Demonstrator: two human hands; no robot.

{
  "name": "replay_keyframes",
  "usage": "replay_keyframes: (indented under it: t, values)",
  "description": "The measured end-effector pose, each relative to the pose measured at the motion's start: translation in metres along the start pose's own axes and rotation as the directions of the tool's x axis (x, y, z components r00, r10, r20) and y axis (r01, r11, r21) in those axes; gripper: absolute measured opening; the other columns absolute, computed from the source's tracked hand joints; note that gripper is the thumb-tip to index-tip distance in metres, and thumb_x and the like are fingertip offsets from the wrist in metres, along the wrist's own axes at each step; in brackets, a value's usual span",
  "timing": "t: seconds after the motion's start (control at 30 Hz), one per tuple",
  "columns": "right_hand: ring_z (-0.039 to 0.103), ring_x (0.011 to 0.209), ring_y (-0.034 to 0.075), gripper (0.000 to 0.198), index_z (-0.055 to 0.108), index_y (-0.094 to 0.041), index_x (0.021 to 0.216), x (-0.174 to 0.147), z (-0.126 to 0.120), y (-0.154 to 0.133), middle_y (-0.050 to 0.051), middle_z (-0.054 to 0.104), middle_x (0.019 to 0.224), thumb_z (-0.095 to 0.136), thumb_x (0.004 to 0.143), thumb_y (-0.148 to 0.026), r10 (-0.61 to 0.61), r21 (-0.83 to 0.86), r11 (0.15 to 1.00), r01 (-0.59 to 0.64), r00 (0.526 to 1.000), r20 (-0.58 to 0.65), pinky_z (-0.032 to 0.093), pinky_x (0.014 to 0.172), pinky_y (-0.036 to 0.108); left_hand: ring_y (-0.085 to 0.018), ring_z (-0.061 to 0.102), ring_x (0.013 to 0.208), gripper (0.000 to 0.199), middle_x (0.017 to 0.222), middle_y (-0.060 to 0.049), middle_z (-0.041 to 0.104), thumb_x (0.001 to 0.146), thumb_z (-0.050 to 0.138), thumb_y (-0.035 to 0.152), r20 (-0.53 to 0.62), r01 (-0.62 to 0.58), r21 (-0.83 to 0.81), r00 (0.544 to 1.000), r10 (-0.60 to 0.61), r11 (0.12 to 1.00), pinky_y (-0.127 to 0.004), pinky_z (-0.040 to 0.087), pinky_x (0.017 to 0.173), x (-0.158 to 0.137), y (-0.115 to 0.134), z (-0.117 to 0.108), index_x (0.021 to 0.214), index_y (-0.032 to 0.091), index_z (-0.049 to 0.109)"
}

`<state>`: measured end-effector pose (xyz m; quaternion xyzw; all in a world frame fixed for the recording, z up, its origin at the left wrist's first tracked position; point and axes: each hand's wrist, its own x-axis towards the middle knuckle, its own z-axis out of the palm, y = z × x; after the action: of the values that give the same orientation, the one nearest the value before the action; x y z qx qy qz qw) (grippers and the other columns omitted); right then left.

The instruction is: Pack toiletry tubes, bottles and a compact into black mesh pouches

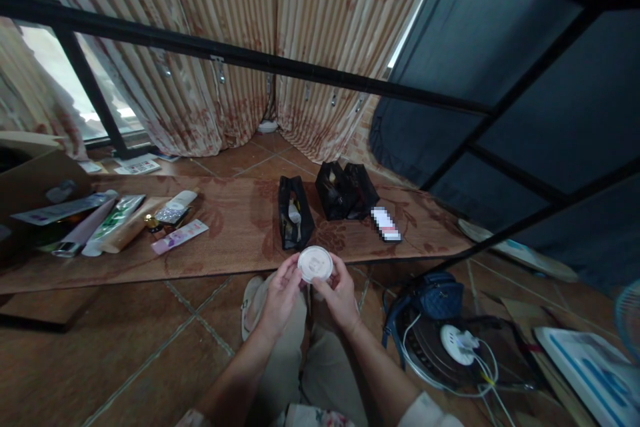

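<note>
Between both hands I hold a small round white container (315, 263) with a clear-looking rim, just in front of the table's near edge. The fingers of my left hand (283, 290) close on its left side. My right hand (341, 293) grips the right side, its thumb on the near rim. Right beyond the hands an open black pouch (285, 213) stands on the table, with pale items inside. Two more black pouches (330, 203) stand together to its right, and a phone (385, 223) with a blurred screen lies beside them.
On the brown patterned table cover (240, 213), several tubes (115, 220) and a pink-purple packet (180, 236) lie left, near a cardboard box (40, 190). A blue quilted bag (440, 295) and a white power strip (457, 345) with cables are low on the right.
</note>
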<state>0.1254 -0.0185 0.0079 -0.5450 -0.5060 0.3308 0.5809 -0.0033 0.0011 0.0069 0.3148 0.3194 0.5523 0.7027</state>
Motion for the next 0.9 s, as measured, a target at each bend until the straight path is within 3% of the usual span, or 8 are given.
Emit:
replay_keyframes:
  t: [0.27,0.5,0.9]
  values:
    - [0.067,0.101,0.023,0.054,0.054,-0.021,0.122,0.0,-0.001,0.002,0.008,0.069,0.115,0.074,0.072,-0.031,0.052,-0.001,0.999,-0.052,0.999,0.014,0.056,0.085,0.035,-0.025,0.052,0.129,0.056,0.136,-0.009,0.059,0.075,0.074,0.027,0.064,0.0,-0.02,0.998,0.002,1.0,-0.038,0.039,0.109,0.0,-0.002,-0.005,0.128,0.023,0.058]
    - [0.067,0.106,0.024,0.055,0.052,-0.022,0.125,0.0,-0.001,0.003,0.009,0.068,0.118,0.072,0.075,-0.033,0.046,0.058,0.997,-0.047,0.999,0.029,0.056,0.087,0.038,-0.026,0.051,0.13,0.066,0.139,-0.011,0.056,0.072,0.076,0.022,0.104,-0.011,0.006,0.994,0.01,1.0,-0.039,0.038,0.111,0.002,-0.005,-0.01,0.134,0.023,0.054]
    - [0.065,0.107,0.023,0.05,0.053,-0.023,0.123,-0.002,0.0,0.0,0.006,0.069,0.117,0.065,0.074,-0.025,0.034,0.055,0.998,-0.033,0.999,-0.008,0.056,0.088,0.036,-0.025,0.055,0.123,0.054,0.128,-0.01,0.063,0.071,0.077,0.023,0.065,-0.021,0.019,0.998,0.019,1.0,-0.037,0.041,0.106,0.002,-0.008,-0.012,0.121,0.021,0.056]
